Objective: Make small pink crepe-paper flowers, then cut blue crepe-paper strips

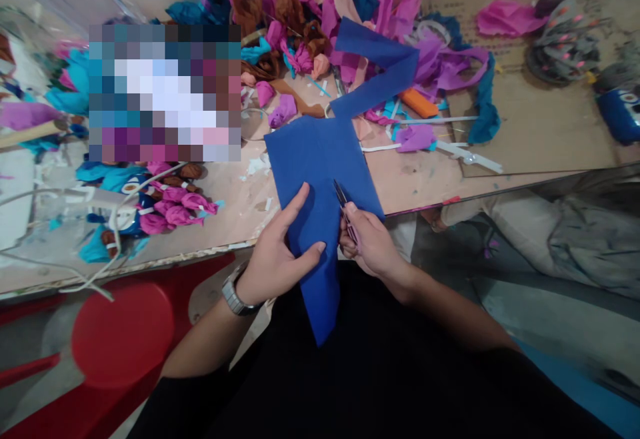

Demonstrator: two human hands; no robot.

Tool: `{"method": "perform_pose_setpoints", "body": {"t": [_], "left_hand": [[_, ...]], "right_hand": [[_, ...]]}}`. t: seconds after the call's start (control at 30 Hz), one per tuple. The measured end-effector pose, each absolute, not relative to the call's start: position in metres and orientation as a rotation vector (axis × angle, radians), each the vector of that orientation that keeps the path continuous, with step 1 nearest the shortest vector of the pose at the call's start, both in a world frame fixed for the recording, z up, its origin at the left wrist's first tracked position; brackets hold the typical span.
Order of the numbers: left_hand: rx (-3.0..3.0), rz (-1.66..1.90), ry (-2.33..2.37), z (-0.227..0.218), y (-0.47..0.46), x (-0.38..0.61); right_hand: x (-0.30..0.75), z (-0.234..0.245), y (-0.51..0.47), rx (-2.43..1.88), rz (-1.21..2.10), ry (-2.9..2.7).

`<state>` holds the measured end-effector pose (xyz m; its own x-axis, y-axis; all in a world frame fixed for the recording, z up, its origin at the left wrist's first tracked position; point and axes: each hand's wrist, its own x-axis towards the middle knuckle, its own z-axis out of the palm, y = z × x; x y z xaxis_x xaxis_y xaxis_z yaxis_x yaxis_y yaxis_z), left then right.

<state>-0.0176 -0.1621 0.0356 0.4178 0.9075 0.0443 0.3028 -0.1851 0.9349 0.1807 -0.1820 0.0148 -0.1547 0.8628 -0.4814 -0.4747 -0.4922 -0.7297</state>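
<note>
A sheet of blue paper (313,159) lies over the near table edge, its folded, pointed end hanging down in front of my black top. My left hand (280,252), with a metal watch at its wrist, holds the paper from the left. Its thumb and index finger lie apart on the upper face; the other fingers are mostly hidden. In my right hand (367,239) are small scissors (339,193), their dark, narrow blades pointing away from me over the right part of the paper. Beyond the sheet lies a bent blue strip (385,82).
Crumpled pink, purple, brown and turquoise paper (295,19) heaps along the back. Wrapped pink pieces (175,209) and a white cable (117,219) lie at left. Cardboard (540,139) and an orange cutter (419,102) are at right. A red stool (123,332) stands below; another person's leg (520,225) shows at right.
</note>
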Motion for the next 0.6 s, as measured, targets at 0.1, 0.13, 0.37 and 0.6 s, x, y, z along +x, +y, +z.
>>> {"method": "perform_pose_setpoints", "body": {"t": [0.1, 0.13, 0.37, 0.6], "left_hand": [[1.757, 0.821, 1.058, 0.034, -0.158, -0.018], [1.778, 0.835, 1.054, 0.034, -0.156, -0.018], [1.739, 0.940, 1.067, 0.034, -0.137, -0.019], [1.541, 1.012, 1.042, 0.029, -0.101, -0.016]], "right_hand": [[0.180, 0.014, -0.181, -1.119, 1.812, -0.516], [0.180, 0.014, -0.181, -1.110, 1.814, -0.514], [0.182, 0.015, -0.179, -1.062, 1.860, -0.583], [0.182, 0.010, -0.178, -1.045, 1.822, -0.718]]}}
